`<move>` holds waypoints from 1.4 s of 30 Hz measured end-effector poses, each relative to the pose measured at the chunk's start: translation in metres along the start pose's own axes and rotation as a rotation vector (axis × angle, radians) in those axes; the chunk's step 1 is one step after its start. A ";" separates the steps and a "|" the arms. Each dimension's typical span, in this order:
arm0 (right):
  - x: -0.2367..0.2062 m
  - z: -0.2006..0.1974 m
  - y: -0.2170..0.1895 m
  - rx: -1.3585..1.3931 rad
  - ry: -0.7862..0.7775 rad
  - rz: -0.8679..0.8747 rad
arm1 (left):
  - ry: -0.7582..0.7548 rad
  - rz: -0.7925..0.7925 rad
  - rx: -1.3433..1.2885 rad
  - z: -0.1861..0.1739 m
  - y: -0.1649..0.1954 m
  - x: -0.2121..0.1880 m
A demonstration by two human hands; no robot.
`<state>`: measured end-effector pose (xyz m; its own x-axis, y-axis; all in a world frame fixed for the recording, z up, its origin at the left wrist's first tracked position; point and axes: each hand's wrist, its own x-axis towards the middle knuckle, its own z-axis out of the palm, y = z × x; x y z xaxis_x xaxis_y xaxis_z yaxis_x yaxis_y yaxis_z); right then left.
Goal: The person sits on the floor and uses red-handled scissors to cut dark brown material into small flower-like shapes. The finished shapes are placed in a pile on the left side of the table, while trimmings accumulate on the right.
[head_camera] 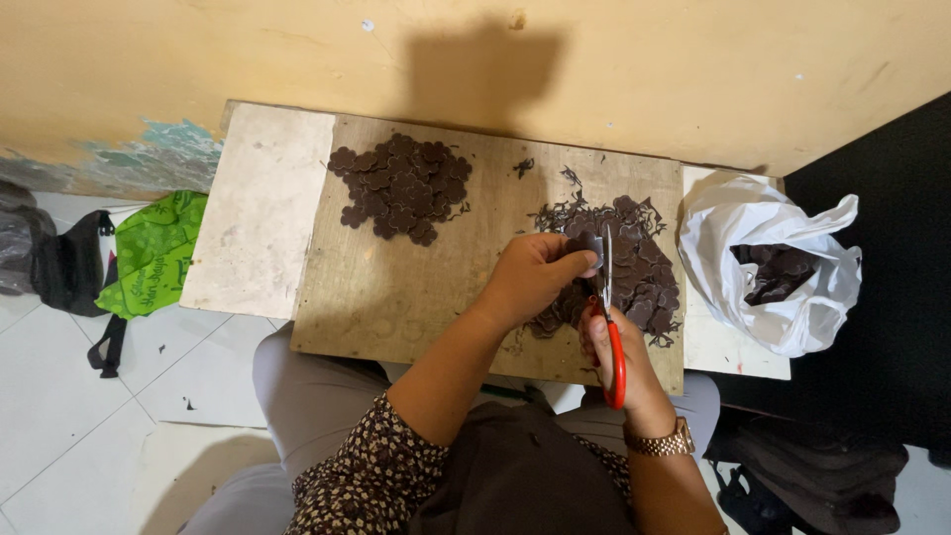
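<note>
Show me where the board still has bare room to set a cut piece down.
Bare wood lies between the left pile of dark cutouts and the board's near edge, left of the left hand. The pale slab further left is bare too. The right side is crowded: scrap pile, scissors, white bag.

Place: small home workshop, makeshift.
Walls: worn yellow paint (pixel 693 59), peeling at left.
Floor: white tiles (pixel 59 396).
Bench: rough plywood board (pixel 396 287) against the wall.
Clutter: bags (pixel 149 253) on floor.
</note>
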<state>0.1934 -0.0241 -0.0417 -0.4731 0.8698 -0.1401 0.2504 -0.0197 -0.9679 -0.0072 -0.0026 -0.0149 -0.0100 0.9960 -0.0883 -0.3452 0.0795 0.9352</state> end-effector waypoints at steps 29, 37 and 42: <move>0.002 0.000 -0.019 0.090 -0.157 -0.023 | 0.047 -0.018 0.313 -0.001 0.031 -0.008; 0.001 -0.001 -0.009 0.115 -0.141 -0.034 | 0.058 -0.015 0.278 0.000 0.026 -0.009; 0.002 -0.001 -0.005 0.048 -0.108 -0.008 | 0.063 -0.064 0.289 -0.001 0.025 -0.009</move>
<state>0.1920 -0.0222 -0.0372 -0.5637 0.8119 -0.1518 0.2065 -0.0393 -0.9777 -0.0168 -0.0096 0.0092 -0.0581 0.9850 -0.1624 -0.0658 0.1586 0.9851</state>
